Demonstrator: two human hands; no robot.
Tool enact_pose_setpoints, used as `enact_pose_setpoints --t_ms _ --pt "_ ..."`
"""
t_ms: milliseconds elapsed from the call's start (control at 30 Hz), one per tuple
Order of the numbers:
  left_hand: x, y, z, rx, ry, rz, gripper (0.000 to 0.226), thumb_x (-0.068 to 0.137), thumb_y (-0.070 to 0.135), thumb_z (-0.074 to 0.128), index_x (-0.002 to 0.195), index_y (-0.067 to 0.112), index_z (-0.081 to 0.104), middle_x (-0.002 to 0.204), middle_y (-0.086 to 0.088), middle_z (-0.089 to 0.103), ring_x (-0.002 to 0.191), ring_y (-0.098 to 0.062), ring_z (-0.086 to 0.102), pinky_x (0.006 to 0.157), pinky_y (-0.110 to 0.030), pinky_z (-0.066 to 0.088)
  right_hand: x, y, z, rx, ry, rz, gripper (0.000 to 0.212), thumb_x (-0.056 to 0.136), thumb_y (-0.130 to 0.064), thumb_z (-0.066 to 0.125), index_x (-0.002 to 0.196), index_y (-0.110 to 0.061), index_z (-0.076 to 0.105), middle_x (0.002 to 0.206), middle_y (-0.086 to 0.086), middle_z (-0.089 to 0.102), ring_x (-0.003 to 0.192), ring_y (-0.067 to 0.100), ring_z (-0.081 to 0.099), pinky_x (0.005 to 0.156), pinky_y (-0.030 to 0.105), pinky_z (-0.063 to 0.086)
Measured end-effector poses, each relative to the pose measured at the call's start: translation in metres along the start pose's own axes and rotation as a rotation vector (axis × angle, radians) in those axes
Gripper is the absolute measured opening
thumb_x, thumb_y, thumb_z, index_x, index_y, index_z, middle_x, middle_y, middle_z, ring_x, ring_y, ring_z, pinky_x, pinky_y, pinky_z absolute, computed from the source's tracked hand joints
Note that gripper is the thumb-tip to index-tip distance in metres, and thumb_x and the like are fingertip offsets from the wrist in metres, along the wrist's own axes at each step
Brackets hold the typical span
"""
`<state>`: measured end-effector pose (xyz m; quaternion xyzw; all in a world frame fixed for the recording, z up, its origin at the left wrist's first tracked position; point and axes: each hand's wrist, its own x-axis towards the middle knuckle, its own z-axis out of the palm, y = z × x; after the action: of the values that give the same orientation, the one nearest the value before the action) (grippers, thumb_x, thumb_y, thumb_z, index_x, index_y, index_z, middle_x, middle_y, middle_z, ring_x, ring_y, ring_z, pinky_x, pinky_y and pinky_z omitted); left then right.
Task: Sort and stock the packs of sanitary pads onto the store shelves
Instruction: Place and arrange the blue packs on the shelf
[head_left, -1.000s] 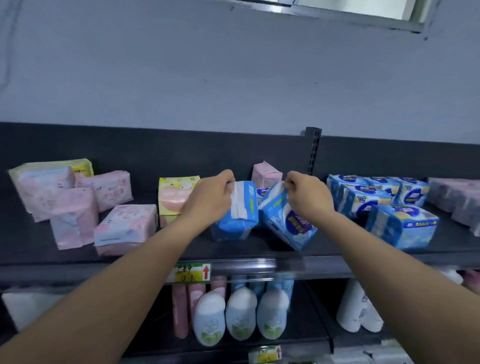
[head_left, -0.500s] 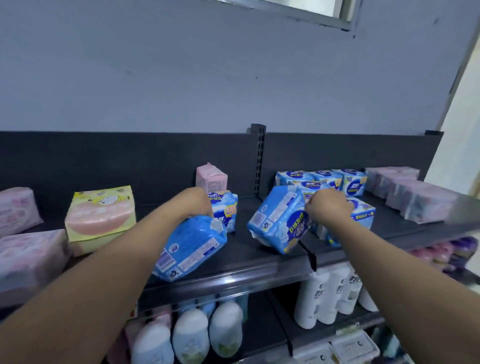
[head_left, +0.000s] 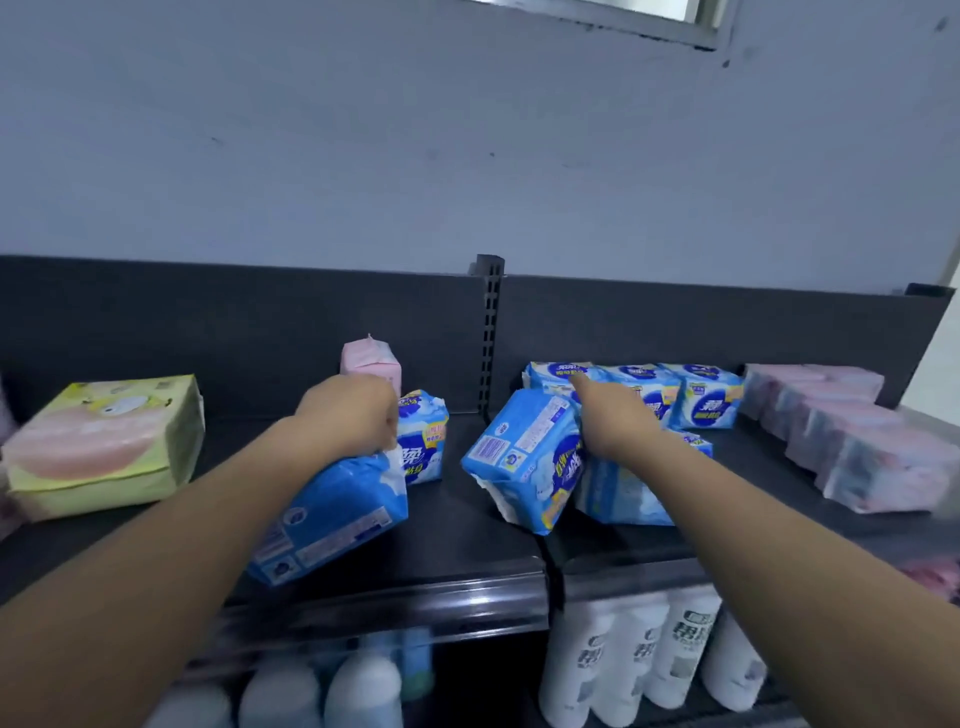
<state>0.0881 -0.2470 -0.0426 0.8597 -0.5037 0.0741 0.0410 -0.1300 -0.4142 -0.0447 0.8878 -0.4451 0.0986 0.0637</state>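
My left hand (head_left: 349, 422) grips the top end of a blue pad pack (head_left: 332, 514), which hangs tilted over the front part of the black shelf (head_left: 467, 545). A second blue pad pack (head_left: 527, 457) is held by its right side in my right hand (head_left: 613, 423). It stands tilted on the shelf by the seam, pressed against the group of blue packs (head_left: 670, 395) at the back right. Behind my left hand another blue pack (head_left: 423, 436) stands upright, with a pink pack (head_left: 370, 361) further back.
A yellow-green pack (head_left: 104, 447) lies at the left. Several pink-grey packs (head_left: 852, 447) are stacked at the right end. White bottles (head_left: 634, 654) fill the shelf below. A slotted upright post (head_left: 490, 332) splits the back panel.
The view has swung right. Both hands carried their blue packs rightward; the left pack dropped toward the shelf front, and the right pack moved up against the blue group.
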Motion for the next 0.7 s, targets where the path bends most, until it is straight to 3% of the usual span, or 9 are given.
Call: enact_pose_setpoints --t_ms 100,167,267,433,600,700 --pt "0.002 -0.001 0.004 -0.051 0.024 -0.029 0.007 0.079 0.028 0.069 0.073 0.03 0.068 0.089 0.007 0.069 0.086 -0.02 0.062 0.071 -0.029 0.049 0.021 -0.002 0.008 0.044 -0.028 0.019 0.028 0.09 -0.004 0.046 0.117 -0.005 0.056 0.119 0.017 0.062 0.109 0.034 0.059 0.08 0.034 0.045" --pt "0.001 -0.003 0.008 -0.125 0.049 -0.058 0.003 0.078 0.027 0.072 0.077 0.029 0.074 0.088 0.008 0.069 0.084 -0.019 0.062 0.07 -0.029 0.048 0.028 -0.004 0.012 0.052 0.011 0.013 0.022 0.088 -0.001 0.047 0.104 -0.004 0.063 0.113 0.017 0.064 0.106 0.033 0.061 0.077 0.032 0.044" --pt "-0.002 -0.002 0.01 -0.151 0.084 -0.066 0.006 0.078 0.024 0.073 0.082 0.026 0.077 0.082 0.009 0.06 0.077 -0.014 0.054 0.067 -0.028 0.044 0.031 -0.005 0.016 0.024 0.103 -0.033 0.022 0.087 -0.001 0.047 0.101 -0.006 0.065 0.109 0.015 0.065 0.103 0.033 0.061 0.073 0.032 0.043" --pt "-0.011 0.006 0.011 -0.153 0.15 -0.059 0.005 0.08 0.023 0.072 0.081 0.025 0.076 0.079 0.013 0.045 0.086 -0.014 0.045 0.075 -0.032 0.048 0.021 -0.012 0.01 0.152 0.169 -0.142 0.013 0.082 -0.003 0.048 0.083 -0.016 0.047 0.102 0.014 0.065 0.097 0.034 0.06 0.066 0.03 0.035" --pt "-0.032 -0.003 -0.007 -0.201 0.307 -0.152 0.004 0.08 0.026 0.073 0.081 0.024 0.076 0.077 0.01 0.039 0.091 -0.02 0.053 0.074 -0.034 0.045 0.009 -0.054 -0.017 0.36 0.292 -0.276 0.019 0.075 0.001 0.052 0.081 -0.015 0.043 0.085 0.013 0.059 0.078 0.031 0.047 0.062 0.031 0.031" --pt "-0.057 -0.023 -0.025 -0.229 0.451 -0.247 0.004 0.08 0.025 0.075 0.082 0.022 0.077 0.083 0.006 0.042 0.093 -0.022 0.054 0.078 -0.037 0.046 0.006 -0.081 -0.036 0.475 0.407 -0.313 0.018 0.078 0.002 0.05 0.084 -0.015 0.045 0.083 0.012 0.058 0.077 0.032 0.046 0.063 0.033 0.032"
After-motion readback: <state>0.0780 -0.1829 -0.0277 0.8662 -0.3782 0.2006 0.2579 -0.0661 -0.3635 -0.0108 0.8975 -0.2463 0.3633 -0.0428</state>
